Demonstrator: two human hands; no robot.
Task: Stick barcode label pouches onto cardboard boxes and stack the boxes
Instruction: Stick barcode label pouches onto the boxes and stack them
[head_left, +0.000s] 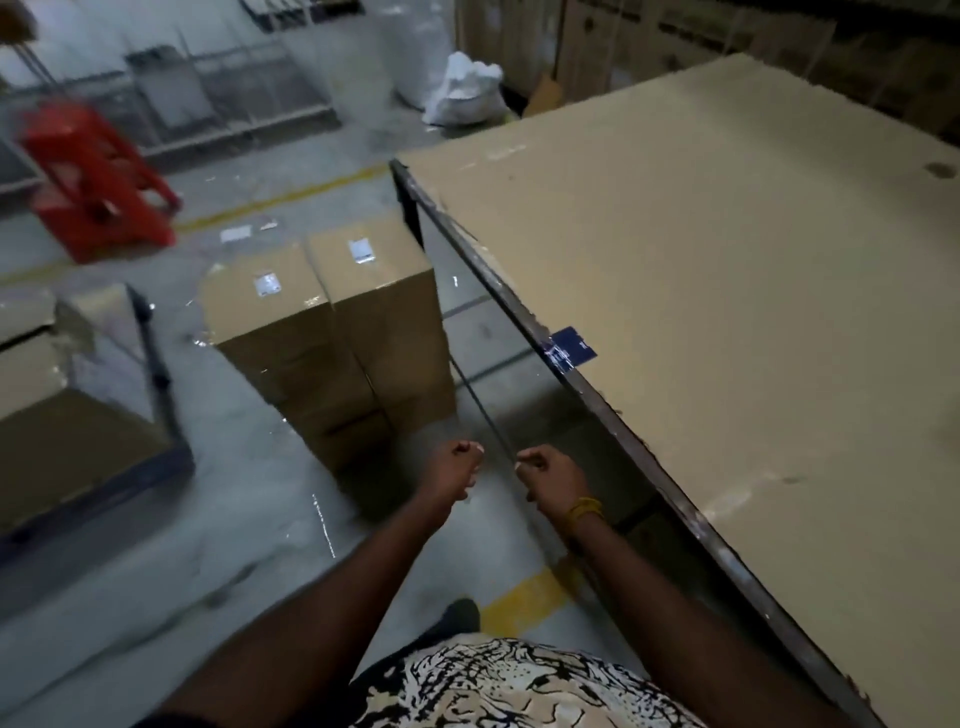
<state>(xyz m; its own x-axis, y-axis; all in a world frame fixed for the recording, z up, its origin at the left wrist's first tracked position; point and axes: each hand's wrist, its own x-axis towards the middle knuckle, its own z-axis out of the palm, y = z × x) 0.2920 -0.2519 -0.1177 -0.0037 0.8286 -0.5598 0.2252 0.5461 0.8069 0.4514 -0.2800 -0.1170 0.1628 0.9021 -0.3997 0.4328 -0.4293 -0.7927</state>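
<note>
Two stacks of sealed cardboard boxes (332, 332) stand side by side on the floor, ahead and to the left. The top boxes carry a label pouch each, one on the left stack (267, 285) and one on the right stack (361, 251). My left hand (452, 467) and my right hand (550, 475) are held out low in front of me, close together, beside the table's edge. Each pinches thumb to curled fingers, seemingly on a thin clear label pouch that barely shows, with a pale edge under the left hand (470, 488).
A large table topped with cardboard (727, 312) fills the right side; a blue sticker (571, 345) sits on its metal edge. More boxes on a cart (62, 431) stand at left. A red plastic stool (93, 176), a white sack (465, 93) and wire racks stand farther back.
</note>
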